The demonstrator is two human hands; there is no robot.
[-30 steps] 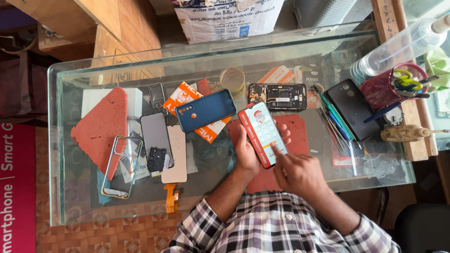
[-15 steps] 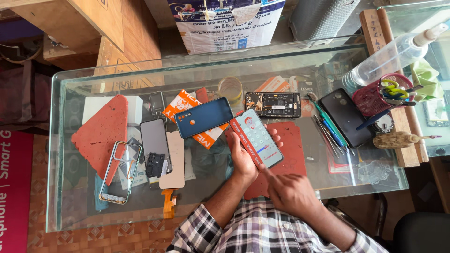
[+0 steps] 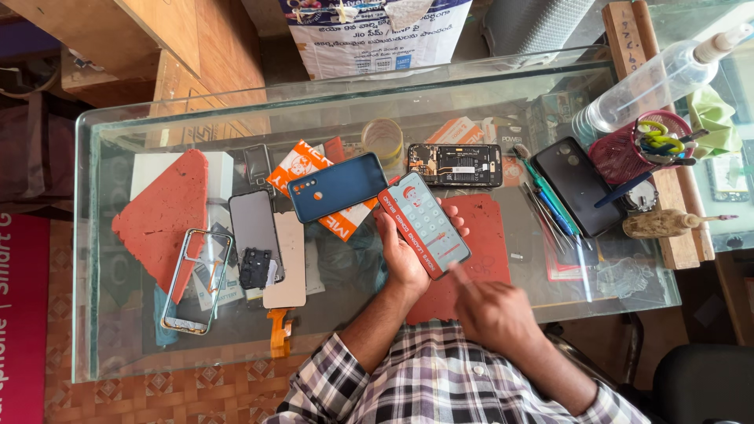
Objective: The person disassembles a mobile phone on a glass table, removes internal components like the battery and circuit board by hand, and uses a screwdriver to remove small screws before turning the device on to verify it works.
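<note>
My left hand [image 3: 406, 259] holds a smartphone [image 3: 424, 224] with a lit red and grey screen, tilted above the glass table [image 3: 118, 330]. My right hand [image 3: 488, 308] hovers just below the phone, index finger stretched toward its lower edge, blurred. Under the phone lies a red mat [image 3: 487, 235]. A dark blue phone back cover [image 3: 336, 187] rests just left of the held phone, on an orange and white box [image 3: 302, 165].
An opened phone showing its circuit board [image 3: 455, 164] lies behind the held one. A black phone [image 3: 576, 185], tools [image 3: 550, 204], a red cup of tools [image 3: 640, 145] and a spray bottle [image 3: 652, 82] stand right. Phone frame [image 3: 192, 279], screen [image 3: 255, 224] and red pad [image 3: 161, 216] lie left.
My right hand has drawn back from the phone's screen toward my body, with the index finger still extended. The left hand keeps the phone, now slightly lower in view.
</note>
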